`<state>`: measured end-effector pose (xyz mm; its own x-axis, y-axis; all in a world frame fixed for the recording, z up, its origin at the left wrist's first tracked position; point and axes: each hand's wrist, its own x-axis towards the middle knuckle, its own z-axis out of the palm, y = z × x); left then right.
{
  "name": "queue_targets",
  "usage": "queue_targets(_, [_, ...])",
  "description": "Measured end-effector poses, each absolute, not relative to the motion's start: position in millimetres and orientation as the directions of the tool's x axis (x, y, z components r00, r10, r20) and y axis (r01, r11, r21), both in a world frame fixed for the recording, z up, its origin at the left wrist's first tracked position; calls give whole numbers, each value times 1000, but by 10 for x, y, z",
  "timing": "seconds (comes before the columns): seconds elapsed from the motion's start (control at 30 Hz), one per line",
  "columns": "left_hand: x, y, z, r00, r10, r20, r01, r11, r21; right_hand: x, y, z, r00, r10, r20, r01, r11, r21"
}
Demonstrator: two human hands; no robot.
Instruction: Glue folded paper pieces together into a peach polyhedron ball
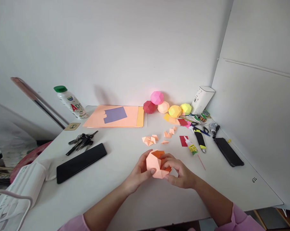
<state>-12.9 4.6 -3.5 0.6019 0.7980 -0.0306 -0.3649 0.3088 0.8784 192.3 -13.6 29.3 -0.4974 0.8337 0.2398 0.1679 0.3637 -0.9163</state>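
I hold a peach paper shell [151, 163], faceted and open toward the upper right, just above the near middle of the counter [159, 202]; my left hand [140, 171] grips its left side, thumb laid on the near facets and fingers curled round behind; my right hand [182, 171] has its fingers bent in at the opening and the thumb under the right edge, pinching the rim there, though I cannot tell exactly where each fingertip presses. Just beyond my hands lie small folded peach pieces [149, 140], in a group to the left and a few more strung out to the right; to the right of those is a red paper square [183, 141], with the nozzle of a glue bottle [192, 147] over it; a thin red stick [202, 163] lies at the bottle's near end, and a black-and-yellow utility knife [199, 139] just beside it on the right. Farther right rests a black case [228, 151]; to the left are a dark phone [81, 163] and, beyond it, a bunch of keys [81, 141]. At the far side, peach sheets [94, 117] carry a purple card [116, 115]; right of them sit finished faceted balls, dark red [149, 107], peach [163, 107], orange-yellow [175, 111] and yellow-green [185, 109], with a pink one [157, 97] raised on top; a white container [202, 100] stands to their right, and a green-capped bottle [71, 104] at the far left.
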Motion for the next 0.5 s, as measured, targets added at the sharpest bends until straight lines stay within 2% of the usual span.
queue_targets(0.1, [-124, 7, -27, 566, 825, -16, -265, 201, 943, 1898, -148, 310, -459, 862, 216, 186, 331, -925])
queue_targets(0.2, [-105, -33, -9, 513, 856, 65, -166, 24, 986, 1884, -160, 303, -403, 898, 175, 189, 269, -944])
queue_targets(0.3, [-95, -50, -14, 461, 879, 122, -157, -55, 986, 1888, -159, 280, -374, 916, 146, 172, 224, -959])
queue_targets(0.37, [-103, -44, -31, 481, 874, 70, -196, 29, 980, 1896, -155, 271, -392, 905, 165, 150, 240, -959])
queue_targets(0.5, [-123, -1, -55, 591, 796, -130, -284, 357, 890, 1904, -148, 264, -460, 856, 239, 119, 325, -938])
